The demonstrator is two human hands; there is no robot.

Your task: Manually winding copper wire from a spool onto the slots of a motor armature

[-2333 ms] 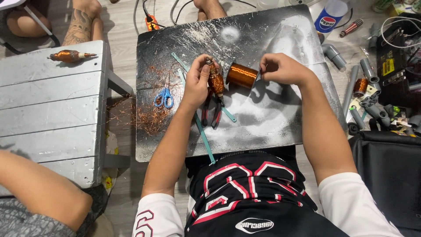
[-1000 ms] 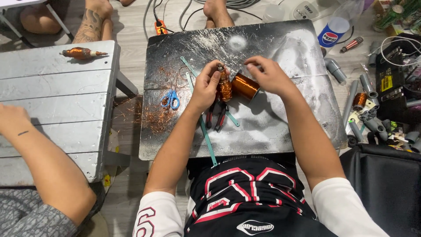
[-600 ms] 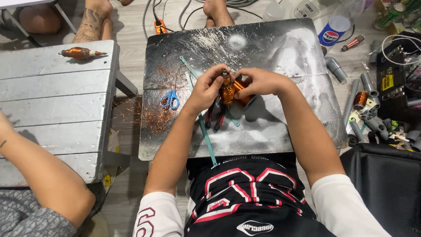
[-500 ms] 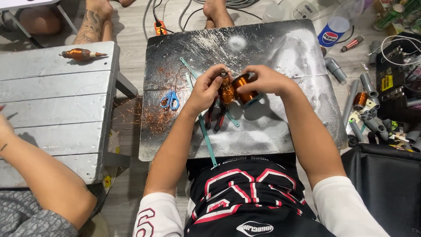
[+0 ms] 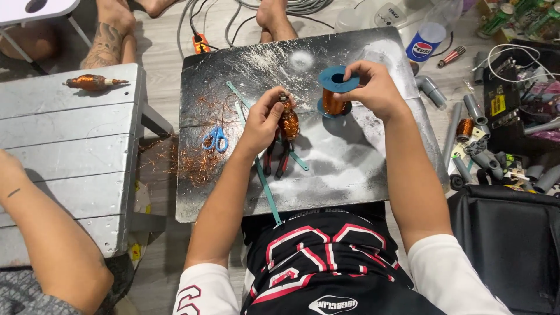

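Note:
My left hand [image 5: 265, 119] grips a small copper-wound armature [image 5: 288, 121] upright above a dark metal work board [image 5: 361, 169]. My right hand [image 5: 371, 87] holds a blue-flanged spool of copper wire [image 5: 334, 93] standing on end on the board, fingers on its top flange. The two hands are a short way apart. Red-handled pliers [image 5: 276, 160] lie under the armature, partly hidden by my left hand.
Blue-handled scissors [image 5: 216, 139] and loose copper wire scraps [image 5: 195, 163] lie on the board's left. Thin green strips [image 5: 263, 181] cross it. Another wound armature [image 5: 93, 81] rests on a grey bench [image 5: 64, 151]; another person's arm [image 5: 46, 239] is lower left. Grey pipes and tools [image 5: 466, 151] clutter the right.
My hands have separated. The spool, held sideways against the armature before, now stands upright on the board to the right under my right hand. The armature stayed in my left hand.

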